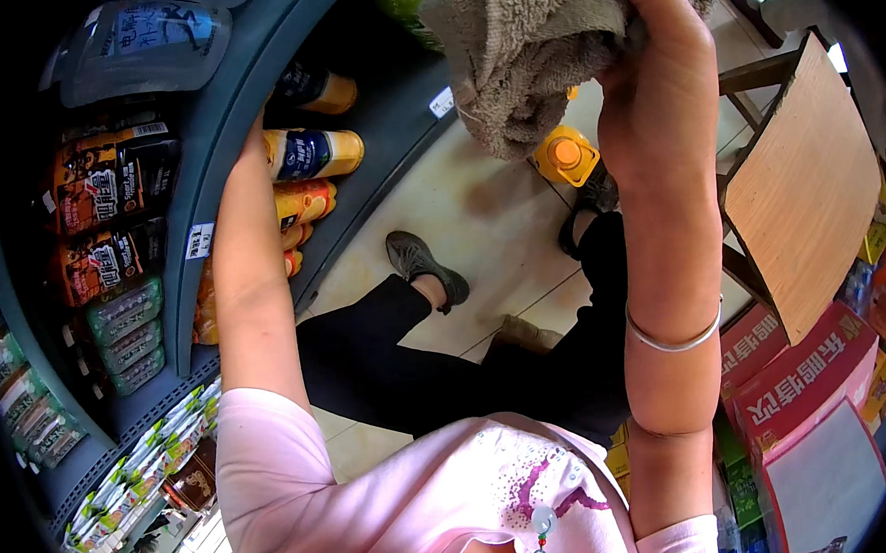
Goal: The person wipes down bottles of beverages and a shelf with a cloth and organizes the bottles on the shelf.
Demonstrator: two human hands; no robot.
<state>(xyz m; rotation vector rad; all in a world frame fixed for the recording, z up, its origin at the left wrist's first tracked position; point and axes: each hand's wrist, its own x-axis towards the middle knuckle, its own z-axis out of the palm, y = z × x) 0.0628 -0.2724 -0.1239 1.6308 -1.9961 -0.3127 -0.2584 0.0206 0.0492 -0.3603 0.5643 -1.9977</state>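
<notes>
At the top of the picture, my right hand is closed around a bunched grey-brown terry towel. Part of that hand is cut off by the upper rim. My left arm reaches up to a dark grey shelf, and its hand is hidden behind a curved shelf edge. Beside the left forearm lie a blue-and-yellow can and orange drink bottles. Beneath the towel, a large yellow jug with an orange cap stands on the tiled floor.
A wooden stool stands to the right, above red cartons. Shelves on the left hold black-and-orange drink packs and green packs. Another person's shoe shows at the upper right. My own shoe is on the floor.
</notes>
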